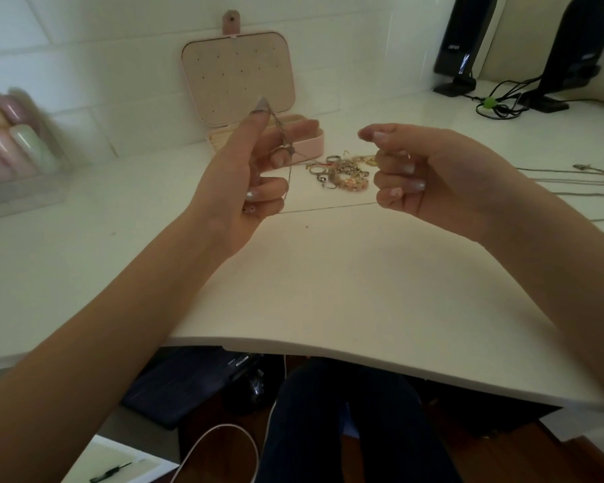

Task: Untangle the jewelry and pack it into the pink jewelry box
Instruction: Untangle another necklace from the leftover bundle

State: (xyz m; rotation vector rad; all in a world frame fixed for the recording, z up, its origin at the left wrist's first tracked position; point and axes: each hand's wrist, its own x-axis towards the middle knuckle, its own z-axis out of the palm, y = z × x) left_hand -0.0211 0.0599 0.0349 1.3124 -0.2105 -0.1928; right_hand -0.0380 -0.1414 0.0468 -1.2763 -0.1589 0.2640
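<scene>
Head view, from the left: blurred pastel bottles in a clear tray (pixel 11 158) stand on the white counter (pixel 328 291). Next, the left hand (pixel 244 176) pinches a thin silver chain necklace (pixel 286 151), which hangs near upright, then runs level rightward to the right hand (pixel 419 176), whose curled fingers (pixel 394 167) grip it. Behind, the open pink jewelry box (pixel 238 78) sits lid-up; a tangled heap of rings and beads (pixel 342 170) lies between the hands. Black speakers (pixel 464 43) stand far right.

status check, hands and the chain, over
Left hand pinching thin chain, held up. Right hand curled on its other end, chain taut between. Pink jewelry box open behind. Tangled pile on the desk, not yet packed.
</scene>
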